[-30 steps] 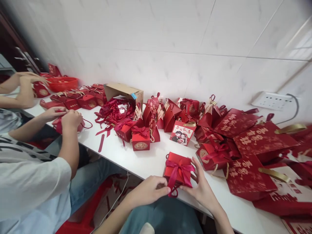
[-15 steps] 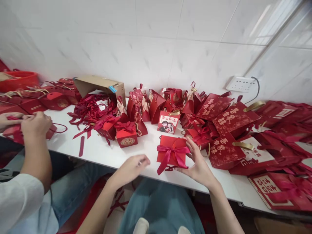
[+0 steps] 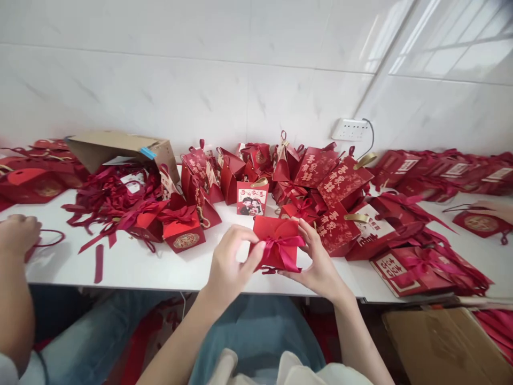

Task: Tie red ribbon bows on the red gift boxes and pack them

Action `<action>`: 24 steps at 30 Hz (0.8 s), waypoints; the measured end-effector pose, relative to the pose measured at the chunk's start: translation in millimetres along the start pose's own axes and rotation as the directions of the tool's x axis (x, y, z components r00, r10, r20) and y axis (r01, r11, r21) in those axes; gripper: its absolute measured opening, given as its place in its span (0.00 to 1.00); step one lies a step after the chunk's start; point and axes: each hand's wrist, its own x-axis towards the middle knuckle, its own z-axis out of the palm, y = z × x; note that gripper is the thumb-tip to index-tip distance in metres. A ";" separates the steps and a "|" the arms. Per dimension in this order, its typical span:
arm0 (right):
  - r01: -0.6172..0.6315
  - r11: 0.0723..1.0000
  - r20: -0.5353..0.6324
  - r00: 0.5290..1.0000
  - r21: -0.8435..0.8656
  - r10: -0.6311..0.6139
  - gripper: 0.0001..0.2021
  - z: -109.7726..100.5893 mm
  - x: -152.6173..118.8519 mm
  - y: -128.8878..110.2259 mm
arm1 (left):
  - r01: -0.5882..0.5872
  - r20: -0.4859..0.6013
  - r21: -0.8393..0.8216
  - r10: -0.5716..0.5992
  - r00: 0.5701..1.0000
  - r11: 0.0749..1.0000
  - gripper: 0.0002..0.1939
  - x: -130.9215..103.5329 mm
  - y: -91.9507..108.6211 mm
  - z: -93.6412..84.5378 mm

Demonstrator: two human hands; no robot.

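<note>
A: What's in hand?

B: Red gift box (image 3: 276, 241), matte card, squarish, w/ satin ribbon bow (image 3: 282, 247) tied across front. It sits near the front edge of the white table (image 3: 160, 267), centre.

A: Hands?

B: Left hand (image 3: 229, 267) pinches the bow's left loop, thumb and fingers closed on ribbon. Right hand (image 3: 317, 264) cups the box's right side, fingers curled on its edge.

A: Room around it?

B: Bare tabletop left of box. Behind and right, glossy red paper bags (image 3: 336, 182) crowd close. Loose ribbon pile (image 3: 108, 198) and cardboard carton (image 3: 120, 147) well left. Another person's hand (image 3: 18, 232) at far left.
</note>
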 end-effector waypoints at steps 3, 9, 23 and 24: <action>-0.012 1.000 -0.056 0.998 -0.002 0.012 0.47 -7.6 -9.3 -4.1 | -0.336 0.062 0.149 0.330 0.942 0.930 0.03 -4.9 18.4 12.4; 0.011 1.000 -0.133 0.991 0.021 -0.008 0.47 -28.4 -26.4 -11.2 | -0.593 0.006 0.197 0.604 0.797 0.781 0.08 -4.5 36.6 36.7; -0.045 0.998 -0.280 0.959 -0.048 0.030 0.47 -62.1 -53.7 -2.9 | -0.649 0.042 0.050 0.647 0.761 0.759 0.10 9.8 52.1 63.7; -0.051 0.997 -0.283 0.959 -0.055 0.033 0.47 -63.3 -54.4 -2.7 | -0.632 0.033 0.031 0.631 0.775 0.774 0.10 11.4 50.7 64.5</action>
